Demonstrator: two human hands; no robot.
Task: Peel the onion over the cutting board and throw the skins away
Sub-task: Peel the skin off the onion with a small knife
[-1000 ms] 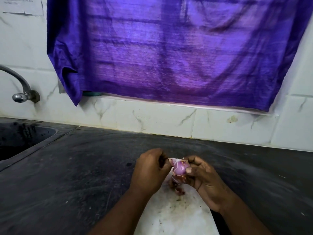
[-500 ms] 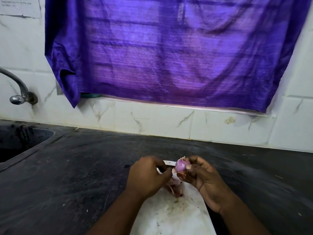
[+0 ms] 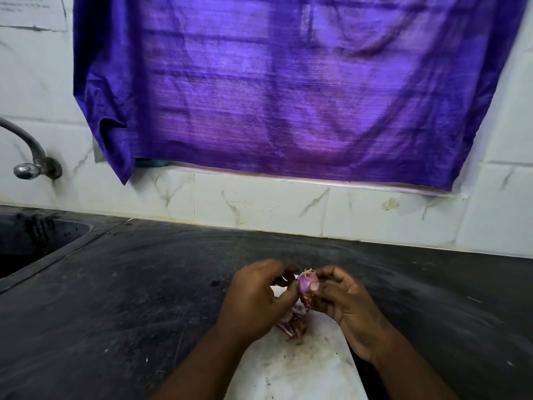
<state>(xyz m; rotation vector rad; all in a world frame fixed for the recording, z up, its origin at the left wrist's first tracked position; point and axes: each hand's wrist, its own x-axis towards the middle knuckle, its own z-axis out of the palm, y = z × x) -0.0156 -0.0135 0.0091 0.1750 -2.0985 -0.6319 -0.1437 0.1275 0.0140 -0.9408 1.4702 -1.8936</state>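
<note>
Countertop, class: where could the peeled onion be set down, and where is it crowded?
Bare dark countertop lies between sink and cutting board, and right of the right hand. Crowded: the board's far end, with skins under the left hand and onion.

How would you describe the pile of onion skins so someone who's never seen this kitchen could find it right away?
Start at the dark countertop under the purple curtain, then find the white cutting board at its near edge. The onion skins lie on the board's far end, below both hands: a loose pink-and-brown papery heap, unlike the smooth purple onion held above.

purple onion [image 3: 307,283], white cutting board [image 3: 302,368] — violet curtain [image 3: 288,90]
</note>
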